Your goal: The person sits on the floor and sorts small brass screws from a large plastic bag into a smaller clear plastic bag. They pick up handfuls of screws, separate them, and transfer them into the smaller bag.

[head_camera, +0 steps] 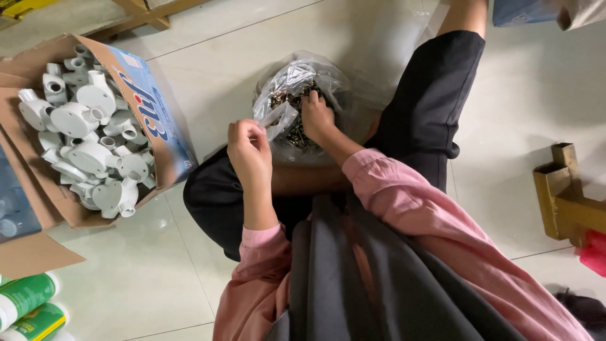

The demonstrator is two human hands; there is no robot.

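I sit on a tiled floor with a clear plastic bag [297, 79] of small dark metal screws [291, 101] between my legs. My right hand [317, 118] reaches down into the bag among the screws, its fingers curled and partly hidden. My left hand [249, 150] is at the bag's near left rim, fingers pinched together on the edge of the plastic. Both arms wear pink sleeves.
An open cardboard box [163, 136] full of white plastic conduit junction boxes [85, 123] stands to the left. Green and white cans [25, 303] lie at the lower left. A brass-coloured metal frame [565, 196] stands at the right. Wooden furniture legs [142, 12] are at the top.
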